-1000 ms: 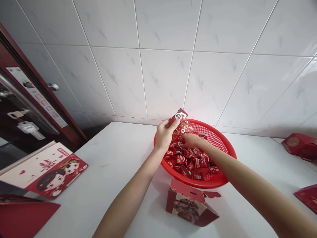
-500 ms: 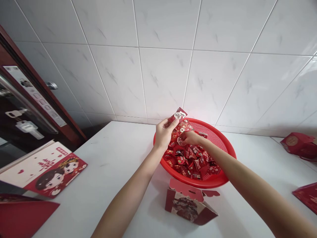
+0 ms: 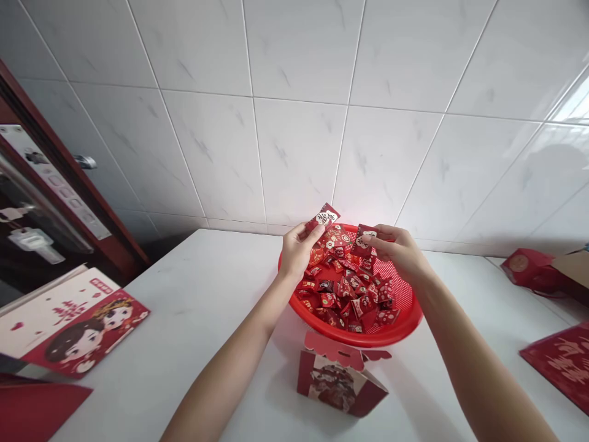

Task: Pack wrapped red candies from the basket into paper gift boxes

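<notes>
Between the thumb and fingers of my left hand (image 3: pixel 297 245) is a small red candy packet (image 3: pixel 326 216) with a white label, held above the basket's left rear rim. My right hand (image 3: pixel 398 248) pinches a second red packet (image 3: pixel 365 236) of similar look over the rear of the basket. Below both hands stands a round red plastic basket (image 3: pixel 405 301) with perforated sides. Several red wrapped candies (image 3: pixel 354 285) lie heaped in it. In front of the basket is a small red and cream gift box (image 3: pixel 340 383) with its scalloped top flaps up.
A cream and red box (image 3: pixel 87 328) with cartoon figures stands at left, beside a red item (image 3: pixel 41 405). Red boxes (image 3: pixel 529 270) and a red packet (image 3: pixel 564 362) lie at right. A tiled wall (image 3: pixel 294 159) rises behind the white table (image 3: pixel 197 294); a door with keys (image 3: pixel 34 239) is at left.
My right hand has risen out of the candies and moved right, now with a red packet in its fingers. My left hand keeps its packet. The view has shifted slightly to the right.
</notes>
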`<control>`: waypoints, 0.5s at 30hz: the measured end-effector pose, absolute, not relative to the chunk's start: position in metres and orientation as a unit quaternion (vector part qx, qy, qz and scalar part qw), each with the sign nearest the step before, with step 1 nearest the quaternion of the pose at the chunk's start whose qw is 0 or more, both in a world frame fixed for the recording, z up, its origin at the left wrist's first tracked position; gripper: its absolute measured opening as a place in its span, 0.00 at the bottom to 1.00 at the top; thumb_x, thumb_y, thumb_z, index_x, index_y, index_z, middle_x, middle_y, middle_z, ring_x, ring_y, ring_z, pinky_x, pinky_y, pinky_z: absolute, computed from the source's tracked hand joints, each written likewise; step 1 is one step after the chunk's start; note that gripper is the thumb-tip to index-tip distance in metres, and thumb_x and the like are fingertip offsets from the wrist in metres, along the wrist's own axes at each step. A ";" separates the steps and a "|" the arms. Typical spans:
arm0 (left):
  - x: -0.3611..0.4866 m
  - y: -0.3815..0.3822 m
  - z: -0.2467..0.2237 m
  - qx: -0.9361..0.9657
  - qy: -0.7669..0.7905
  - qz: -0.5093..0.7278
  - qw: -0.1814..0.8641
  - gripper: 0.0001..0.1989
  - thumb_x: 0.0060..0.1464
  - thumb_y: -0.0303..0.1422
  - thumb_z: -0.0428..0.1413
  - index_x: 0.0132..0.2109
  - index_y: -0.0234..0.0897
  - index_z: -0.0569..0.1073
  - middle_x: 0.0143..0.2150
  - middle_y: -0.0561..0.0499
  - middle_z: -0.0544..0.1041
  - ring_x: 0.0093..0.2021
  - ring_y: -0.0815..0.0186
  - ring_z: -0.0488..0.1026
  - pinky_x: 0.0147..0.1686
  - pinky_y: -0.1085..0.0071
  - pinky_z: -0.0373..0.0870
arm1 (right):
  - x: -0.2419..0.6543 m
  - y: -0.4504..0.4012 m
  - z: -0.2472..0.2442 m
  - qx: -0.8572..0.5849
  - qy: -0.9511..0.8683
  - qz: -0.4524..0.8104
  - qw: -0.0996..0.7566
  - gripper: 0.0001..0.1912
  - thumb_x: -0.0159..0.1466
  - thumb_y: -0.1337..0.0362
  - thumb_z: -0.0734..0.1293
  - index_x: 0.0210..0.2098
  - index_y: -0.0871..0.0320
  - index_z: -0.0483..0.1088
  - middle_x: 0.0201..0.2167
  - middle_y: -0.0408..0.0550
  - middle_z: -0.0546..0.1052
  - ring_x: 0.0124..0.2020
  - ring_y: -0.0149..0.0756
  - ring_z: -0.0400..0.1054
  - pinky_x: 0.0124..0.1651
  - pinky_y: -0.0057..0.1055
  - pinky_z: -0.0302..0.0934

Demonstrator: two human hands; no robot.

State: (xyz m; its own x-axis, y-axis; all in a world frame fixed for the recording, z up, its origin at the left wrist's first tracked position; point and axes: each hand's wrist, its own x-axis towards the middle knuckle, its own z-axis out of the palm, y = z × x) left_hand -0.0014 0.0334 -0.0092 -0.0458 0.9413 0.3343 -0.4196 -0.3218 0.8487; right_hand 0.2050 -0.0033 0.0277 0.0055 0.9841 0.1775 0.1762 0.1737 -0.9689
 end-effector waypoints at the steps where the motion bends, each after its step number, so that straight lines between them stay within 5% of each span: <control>1: -0.001 0.033 -0.009 0.473 0.278 0.663 0.509 0.22 0.41 0.48 0.74 0.36 0.35 0.84 0.36 0.49 0.84 0.36 0.65 0.77 0.40 0.70 0.73 | 0.206 -0.011 0.028 -0.492 -0.569 0.405 0.520 0.22 0.50 0.48 0.79 0.30 0.59 0.73 0.21 0.38 0.67 0.21 0.24 0.49 0.24 0.28 0.42; 6: -0.001 0.030 -0.008 0.487 0.285 0.655 0.503 0.22 0.42 0.47 0.74 0.37 0.35 0.84 0.39 0.48 0.85 0.38 0.63 0.78 0.43 0.68 0.74 | 0.207 -0.028 0.028 -0.501 -0.541 0.423 0.527 0.19 0.50 0.52 0.78 0.27 0.58 0.71 0.23 0.41 0.73 0.22 0.26 0.57 0.24 0.27 0.48; 11: -0.001 0.031 -0.008 0.482 0.295 0.661 0.493 0.22 0.40 0.47 0.74 0.37 0.35 0.84 0.37 0.47 0.84 0.37 0.62 0.79 0.41 0.68 0.74 | 0.219 -0.023 0.009 -0.596 -0.586 0.388 0.389 0.08 0.49 0.63 0.72 0.29 0.57 0.75 0.28 0.46 0.80 0.29 0.36 0.71 0.31 0.30 0.62; 15: -0.001 0.031 -0.009 0.476 0.294 0.659 0.503 0.22 0.39 0.46 0.75 0.37 0.35 0.84 0.38 0.47 0.85 0.37 0.63 0.79 0.41 0.68 0.74 | 0.226 -0.015 -0.008 -0.603 -0.669 0.325 0.288 0.07 0.55 0.62 0.68 0.22 0.57 0.73 0.25 0.45 0.78 0.30 0.37 0.71 0.33 0.32 0.64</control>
State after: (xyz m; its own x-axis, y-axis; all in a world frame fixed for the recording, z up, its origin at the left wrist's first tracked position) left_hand -0.0011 0.0314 -0.0086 -0.0419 0.9423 0.3320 -0.3836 -0.3220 0.8655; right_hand 0.2261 -0.0155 -0.0084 -0.1060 0.9943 -0.0067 0.6205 0.0608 -0.7818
